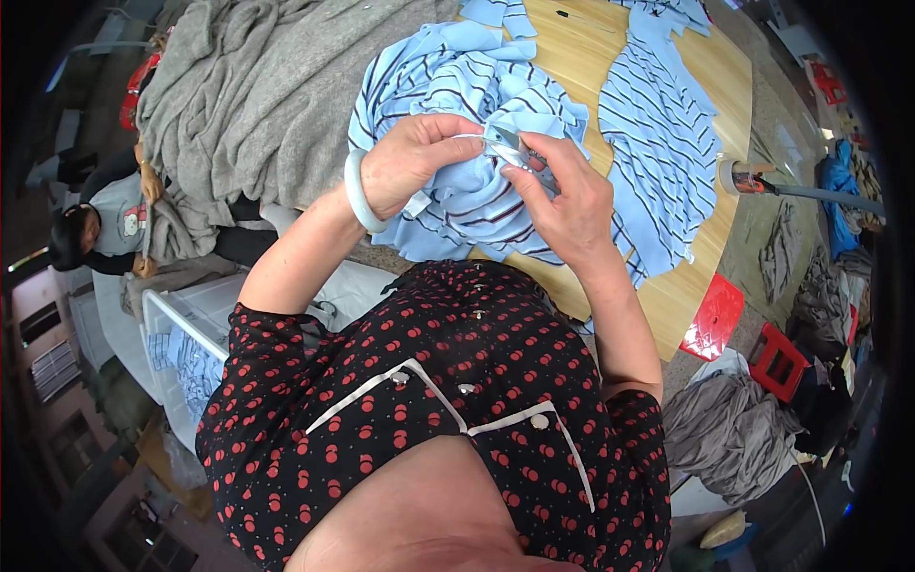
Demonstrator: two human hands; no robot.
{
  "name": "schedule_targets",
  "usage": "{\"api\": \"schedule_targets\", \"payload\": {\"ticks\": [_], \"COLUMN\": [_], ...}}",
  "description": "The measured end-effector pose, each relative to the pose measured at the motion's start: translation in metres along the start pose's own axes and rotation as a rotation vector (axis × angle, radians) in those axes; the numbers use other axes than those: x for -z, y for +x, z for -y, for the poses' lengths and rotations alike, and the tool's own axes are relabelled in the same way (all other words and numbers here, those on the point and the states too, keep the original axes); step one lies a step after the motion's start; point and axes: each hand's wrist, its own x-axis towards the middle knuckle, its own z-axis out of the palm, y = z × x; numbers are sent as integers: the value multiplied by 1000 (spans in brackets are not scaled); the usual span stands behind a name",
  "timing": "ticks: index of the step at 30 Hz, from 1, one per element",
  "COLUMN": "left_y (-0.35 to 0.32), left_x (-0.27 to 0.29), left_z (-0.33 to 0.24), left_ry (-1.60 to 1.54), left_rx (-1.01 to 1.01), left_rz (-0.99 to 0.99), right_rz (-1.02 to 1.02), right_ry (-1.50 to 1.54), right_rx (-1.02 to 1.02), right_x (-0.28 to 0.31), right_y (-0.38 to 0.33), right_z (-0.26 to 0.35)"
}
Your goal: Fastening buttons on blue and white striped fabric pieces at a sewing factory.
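Far left we see seated person in grey top [107, 224], beside heap of grey knit fabric [248, 86]. Our left hand [410, 162], pale green bangle [360, 191] on wrist, fingers curled shut — pinching bunched light-blue striped knit garment [457, 86] over round wooden table [591, 48]. Our right hand [567, 200] touching same bunch, gripping small metal snips [510, 148] against cloth. Further right, flat striped blue panel [658, 133] lies on table — then tape roll [732, 176], red plastic stool [713, 319] on floor.
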Motion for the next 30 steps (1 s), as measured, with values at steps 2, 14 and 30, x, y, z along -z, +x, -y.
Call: {"api": "schedule_targets", "payload": {"ticks": [2, 14, 30], "left_y": [0, 0, -67], "left_x": [-1, 3, 82], "left_z": [0, 4, 31], "left_ry": [5, -45, 1535], "left_rx": [3, 16, -664], "left_rz": [3, 17, -565], "right_rz": [3, -21, 107], "right_ry": [-47, -24, -229], "right_rx": [5, 31, -341], "right_x": [0, -3, -13], "right_y": [-1, -5, -2], "right_z": [-1, -8, -122]}}
